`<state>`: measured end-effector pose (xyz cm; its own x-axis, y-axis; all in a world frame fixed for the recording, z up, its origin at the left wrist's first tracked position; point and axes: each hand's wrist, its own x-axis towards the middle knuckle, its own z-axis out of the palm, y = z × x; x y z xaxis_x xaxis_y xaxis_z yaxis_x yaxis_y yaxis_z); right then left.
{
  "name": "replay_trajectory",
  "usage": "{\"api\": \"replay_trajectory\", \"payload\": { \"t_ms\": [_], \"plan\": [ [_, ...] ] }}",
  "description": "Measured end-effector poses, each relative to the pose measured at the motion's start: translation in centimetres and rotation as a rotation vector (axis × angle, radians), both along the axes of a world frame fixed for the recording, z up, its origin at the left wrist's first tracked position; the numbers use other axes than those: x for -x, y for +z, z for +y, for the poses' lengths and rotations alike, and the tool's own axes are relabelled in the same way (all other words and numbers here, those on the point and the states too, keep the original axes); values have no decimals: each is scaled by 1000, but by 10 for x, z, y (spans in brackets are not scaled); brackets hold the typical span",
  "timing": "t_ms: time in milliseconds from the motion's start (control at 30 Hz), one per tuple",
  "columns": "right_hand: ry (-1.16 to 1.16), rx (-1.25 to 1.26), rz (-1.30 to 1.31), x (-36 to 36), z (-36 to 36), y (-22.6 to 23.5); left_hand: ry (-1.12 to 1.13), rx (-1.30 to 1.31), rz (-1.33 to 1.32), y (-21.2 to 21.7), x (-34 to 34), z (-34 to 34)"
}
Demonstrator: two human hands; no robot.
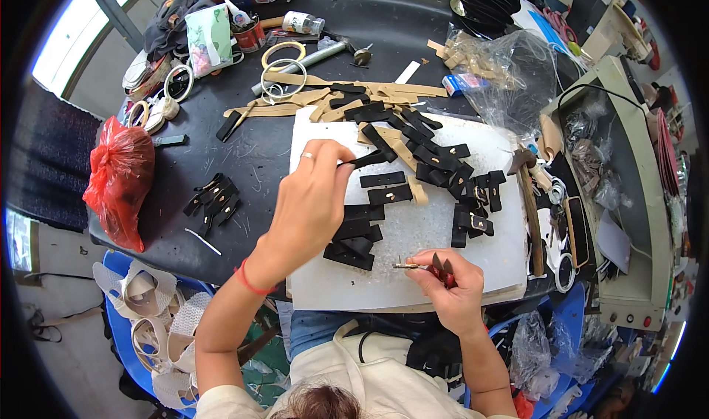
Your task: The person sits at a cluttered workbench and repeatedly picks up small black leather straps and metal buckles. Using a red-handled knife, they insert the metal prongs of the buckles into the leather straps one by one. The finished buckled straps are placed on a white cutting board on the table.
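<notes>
My left hand [316,186], with a ring and a red wrist cord, pinches the end of a black strap [369,158] above the pile's near side. My right hand [454,290] is closed at the white board's front, around small red-handled scissors [445,270] with dark pointed blades. A thin metal-coloured piece [405,266] sticks out leftward from between thumb and forefinger; its kind is unclear. Black straps with small metal fittings [390,194] lie between the hands, and more are stacked [353,245] beside my left wrist. Black and beige straps [436,157] are heaped behind.
The white board [413,290] rests on a black table [251,149]. At left are a red plastic bag [122,183] and a cluster of black straps [213,201]. A hammer [526,160] lies along the board's right edge. A blue basket [125,330] holds mesh pieces below left.
</notes>
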<state>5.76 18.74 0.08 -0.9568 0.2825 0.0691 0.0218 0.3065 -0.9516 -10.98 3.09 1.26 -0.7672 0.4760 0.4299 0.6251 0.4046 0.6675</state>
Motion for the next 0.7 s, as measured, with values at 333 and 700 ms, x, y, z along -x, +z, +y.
{"api": "replay_trajectory", "payload": {
  "t_ms": [333,700],
  "plan": [
    [100,-199,205,-1,-8,14,-114,-529,-783,9,-75,-20],
    [81,-277,297,4,-11,31,-247,-734,-1031,10,-103,-18]
  ]
}}
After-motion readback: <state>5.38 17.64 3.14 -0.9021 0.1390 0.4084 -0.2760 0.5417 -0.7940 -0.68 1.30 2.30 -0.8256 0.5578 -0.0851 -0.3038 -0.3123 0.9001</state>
